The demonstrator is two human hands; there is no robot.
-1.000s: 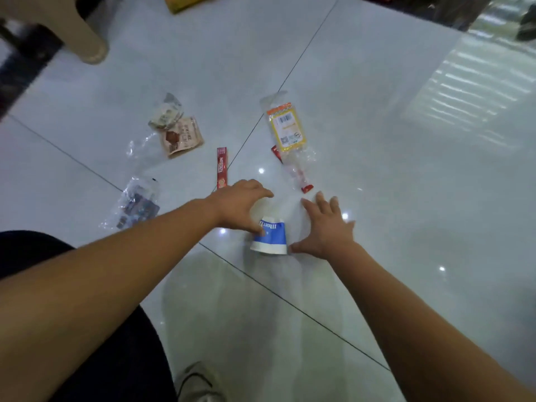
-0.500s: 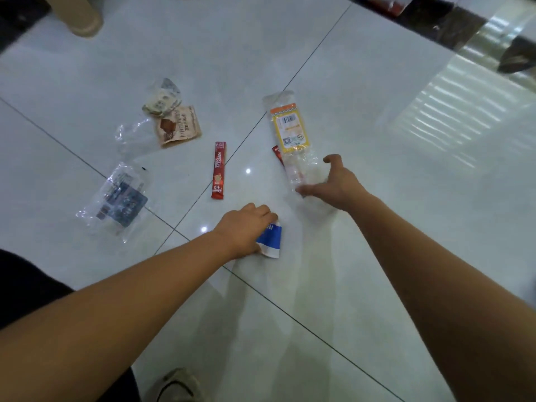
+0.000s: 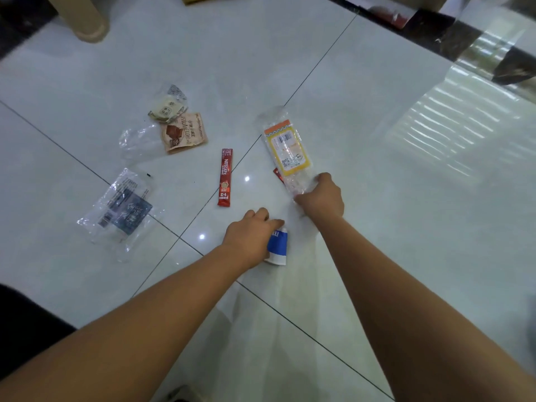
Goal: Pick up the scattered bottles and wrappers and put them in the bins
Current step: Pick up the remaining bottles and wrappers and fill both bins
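Gathering litter off the glossy white tiled floor (image 3: 377, 198), early in the job. Left hand (image 3: 251, 237) closed over a blue-and-white crumpled paper cup (image 3: 277, 247); right hand (image 3: 322, 197) pinching the near end of a long clear plastic wrapper with a yellow-orange label (image 3: 287, 149). Still lying loose: red coffee stick sachet (image 3: 225, 177), brown snack wrapper (image 3: 183, 132), cream crumpled wrapper (image 3: 167, 107), clear bag with dark-blue print (image 3: 121, 211). No bins in view (nothing visibly binned).
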